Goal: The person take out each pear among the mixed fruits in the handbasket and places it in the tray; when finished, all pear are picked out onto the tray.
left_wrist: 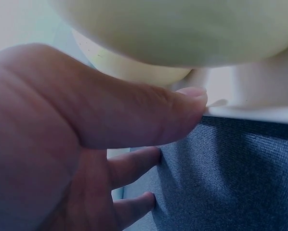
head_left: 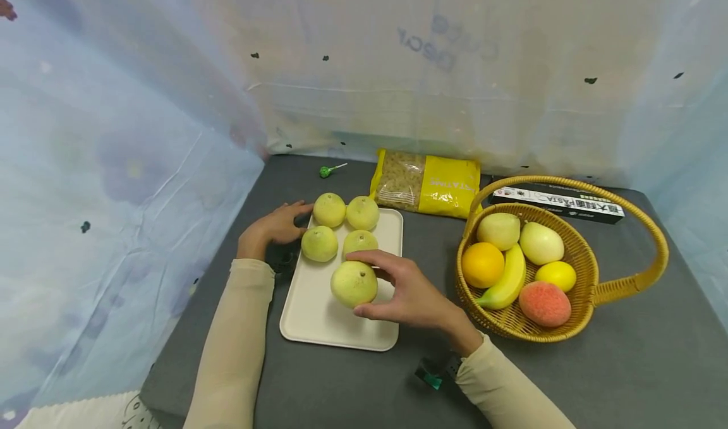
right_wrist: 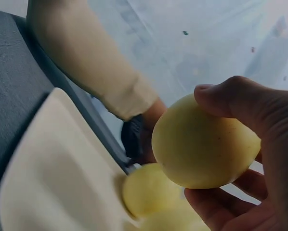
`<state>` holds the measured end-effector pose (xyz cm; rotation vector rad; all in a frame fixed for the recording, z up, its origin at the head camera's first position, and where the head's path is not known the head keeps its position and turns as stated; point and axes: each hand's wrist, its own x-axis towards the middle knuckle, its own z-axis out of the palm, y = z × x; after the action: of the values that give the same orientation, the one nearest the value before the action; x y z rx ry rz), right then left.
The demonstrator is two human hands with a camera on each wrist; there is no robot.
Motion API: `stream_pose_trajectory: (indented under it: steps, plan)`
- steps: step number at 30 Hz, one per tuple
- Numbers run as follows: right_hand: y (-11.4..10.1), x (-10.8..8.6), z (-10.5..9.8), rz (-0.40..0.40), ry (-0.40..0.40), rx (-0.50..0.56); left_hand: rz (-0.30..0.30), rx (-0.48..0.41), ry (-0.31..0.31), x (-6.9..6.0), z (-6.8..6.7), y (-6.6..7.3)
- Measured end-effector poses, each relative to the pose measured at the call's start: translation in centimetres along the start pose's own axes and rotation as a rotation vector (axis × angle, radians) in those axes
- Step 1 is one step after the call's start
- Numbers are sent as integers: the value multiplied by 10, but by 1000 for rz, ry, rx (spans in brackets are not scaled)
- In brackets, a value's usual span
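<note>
Right hand [head_left: 400,293] gripped a round, finely speckled, yellow-green fruit [head_left: 352,285] above a cream rectangular tray [head_left: 318,318].
It looked dark-dotted on top; the left hand [head_left: 277,223], fingers apart, rested beside the tray.

Pale yellow-green round fruits [head_left: 320,244] sit over a cream tray [head_left: 318,318] on the dark grey tabletop [head_left: 654,353]. Along its far edge: a green lollipop [head_left: 325,172], a yellow packet [head_left: 452,179], a black-and-white box [head_left: 560,203]. Toward its right edge, a golden woven basket [head_left: 580,309] holds a bright orange [head_left: 483,265], yellow banana [head_left: 512,280] and coral-red peach [head_left: 545,304].
</note>
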<state>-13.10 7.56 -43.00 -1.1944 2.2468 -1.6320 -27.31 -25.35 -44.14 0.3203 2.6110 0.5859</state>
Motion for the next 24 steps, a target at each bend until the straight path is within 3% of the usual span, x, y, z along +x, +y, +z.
stream_pose_trajectory:
  steps: [6,13,24]
  plan:
    - [9,20,22,12,-44,45,-3,1,8,0,2,-1]
    - [23,42,47,17,-85,28,15,7,11,-1,1,-1]
    - [43,58,67,51,-59,-111,13,13,13,-1,0,-1]
